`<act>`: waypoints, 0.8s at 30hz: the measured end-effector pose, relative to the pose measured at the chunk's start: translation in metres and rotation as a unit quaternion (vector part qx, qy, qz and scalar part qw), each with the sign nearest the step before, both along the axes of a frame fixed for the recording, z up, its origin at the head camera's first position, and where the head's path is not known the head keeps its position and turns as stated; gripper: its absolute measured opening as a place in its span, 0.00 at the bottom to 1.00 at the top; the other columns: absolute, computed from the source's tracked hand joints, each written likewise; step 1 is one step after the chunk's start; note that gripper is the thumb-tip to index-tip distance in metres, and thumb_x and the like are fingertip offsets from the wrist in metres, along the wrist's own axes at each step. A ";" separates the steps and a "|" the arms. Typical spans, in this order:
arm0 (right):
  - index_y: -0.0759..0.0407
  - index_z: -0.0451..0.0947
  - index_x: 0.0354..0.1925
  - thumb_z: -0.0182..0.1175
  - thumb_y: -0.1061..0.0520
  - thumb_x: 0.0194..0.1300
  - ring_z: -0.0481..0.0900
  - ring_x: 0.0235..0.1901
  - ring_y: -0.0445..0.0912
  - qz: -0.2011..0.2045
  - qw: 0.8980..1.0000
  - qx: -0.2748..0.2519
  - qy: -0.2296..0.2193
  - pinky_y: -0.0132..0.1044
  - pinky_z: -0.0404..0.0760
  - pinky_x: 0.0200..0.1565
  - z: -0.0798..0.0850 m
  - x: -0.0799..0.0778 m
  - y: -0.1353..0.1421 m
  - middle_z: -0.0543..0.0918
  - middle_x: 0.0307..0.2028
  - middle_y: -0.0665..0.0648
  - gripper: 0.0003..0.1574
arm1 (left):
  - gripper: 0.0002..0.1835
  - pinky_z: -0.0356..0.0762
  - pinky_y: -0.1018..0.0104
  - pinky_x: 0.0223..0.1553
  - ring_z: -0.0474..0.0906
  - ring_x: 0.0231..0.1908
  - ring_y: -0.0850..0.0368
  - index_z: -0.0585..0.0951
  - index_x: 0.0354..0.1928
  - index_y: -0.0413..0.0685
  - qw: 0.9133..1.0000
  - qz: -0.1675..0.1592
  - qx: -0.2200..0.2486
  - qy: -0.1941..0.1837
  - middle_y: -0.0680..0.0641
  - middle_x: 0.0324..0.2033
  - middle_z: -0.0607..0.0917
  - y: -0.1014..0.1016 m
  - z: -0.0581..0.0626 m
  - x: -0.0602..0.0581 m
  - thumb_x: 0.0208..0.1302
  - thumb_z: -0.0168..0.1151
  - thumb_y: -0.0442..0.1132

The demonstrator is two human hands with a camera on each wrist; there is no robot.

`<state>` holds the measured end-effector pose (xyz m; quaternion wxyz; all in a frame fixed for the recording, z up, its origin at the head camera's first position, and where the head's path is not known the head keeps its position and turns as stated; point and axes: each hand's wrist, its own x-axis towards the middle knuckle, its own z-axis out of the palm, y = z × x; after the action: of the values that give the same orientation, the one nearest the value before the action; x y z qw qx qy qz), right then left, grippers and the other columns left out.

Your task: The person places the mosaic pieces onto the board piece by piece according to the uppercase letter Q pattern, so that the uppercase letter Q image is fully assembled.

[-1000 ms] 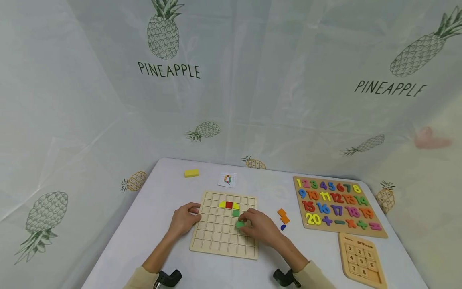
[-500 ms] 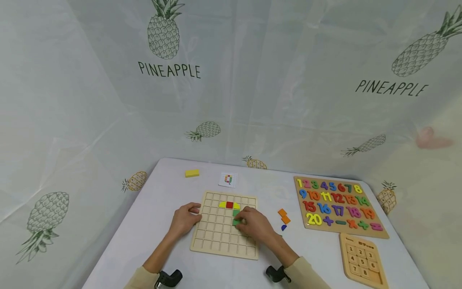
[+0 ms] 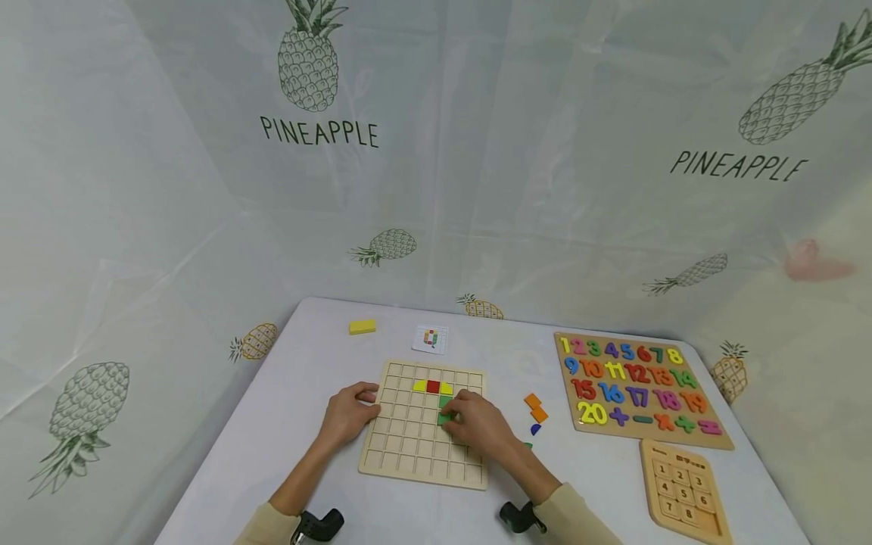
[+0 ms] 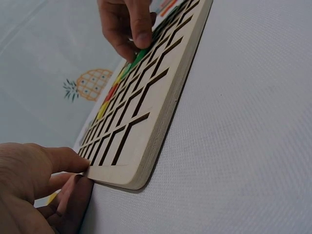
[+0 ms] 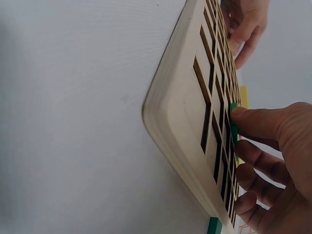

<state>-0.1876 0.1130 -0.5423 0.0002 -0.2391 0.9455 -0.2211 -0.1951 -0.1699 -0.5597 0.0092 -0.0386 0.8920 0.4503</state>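
A wooden grid board (image 3: 398, 446) lies on the table. My left hand (image 3: 349, 414) grips its left edge, the thumb touching the rim in the left wrist view. With thumb and fingertips, my right hand (image 3: 482, 424) pinches a green square block (image 5: 234, 124) at a cell right of the board's middle. Directly above that block is another green square (image 3: 446, 400), partly covered by the fingers. A red square (image 3: 433, 387) sits between a left yellow piece (image 3: 419, 386) and a right yellow piece (image 3: 446, 388) in an upper row.
Right of the board lie orange blocks (image 3: 536, 409), a dark blue piece (image 3: 535, 429) and a green block (image 5: 214, 225). A pattern card (image 3: 430, 339) and yellow block (image 3: 362, 327) lie behind. A colourful number board (image 3: 640, 390) and number tray (image 3: 684, 488) stand at right.
My right hand has moved slightly left with the green block, from over the grid to the cell below the other green square. My left hand has stayed on the board's edge.
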 end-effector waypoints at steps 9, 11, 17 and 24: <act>0.49 0.88 0.43 0.71 0.49 0.62 0.72 0.33 0.35 -0.010 1.000 -0.006 0.001 0.32 0.77 0.36 -0.001 0.001 -0.001 0.79 0.38 0.44 0.11 | 0.21 0.78 0.59 0.41 0.83 0.36 0.58 0.85 0.53 0.46 1.000 -0.001 -0.009 0.011 0.53 0.35 0.87 0.000 0.001 0.000 0.54 0.70 0.36; 0.49 0.88 0.43 0.71 0.49 0.62 0.72 0.33 0.35 -0.009 1.000 -0.006 0.000 0.32 0.77 0.37 -0.002 0.001 -0.001 0.79 0.37 0.44 0.11 | 0.21 0.78 0.59 0.42 0.83 0.37 0.58 0.85 0.53 0.47 1.000 -0.001 -0.009 0.007 0.53 0.35 0.87 0.000 0.002 0.001 0.55 0.70 0.36; 0.49 0.88 0.44 0.70 0.49 0.63 0.72 0.33 0.35 -0.005 1.000 -0.003 -0.003 0.32 0.77 0.38 -0.002 0.001 0.001 0.79 0.39 0.44 0.11 | 0.21 0.78 0.58 0.42 0.83 0.37 0.58 0.85 0.53 0.47 1.000 -0.004 -0.013 0.007 0.53 0.36 0.87 0.001 0.001 0.002 0.55 0.70 0.36; 0.51 0.88 0.48 0.68 0.49 0.66 0.70 0.32 0.35 0.010 1.000 0.001 -0.005 0.31 0.75 0.37 0.002 0.002 0.004 0.79 0.39 0.45 0.15 | 0.21 0.78 0.58 0.42 0.83 0.37 0.58 0.85 0.54 0.47 1.000 -0.002 -0.012 0.006 0.53 0.36 0.87 0.001 0.001 0.001 0.55 0.70 0.36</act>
<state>-0.1851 0.1173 -0.5402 0.0079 -0.2478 0.9431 -0.2215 -0.1942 -0.1685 -0.5582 0.0038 -0.0342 0.8974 0.4398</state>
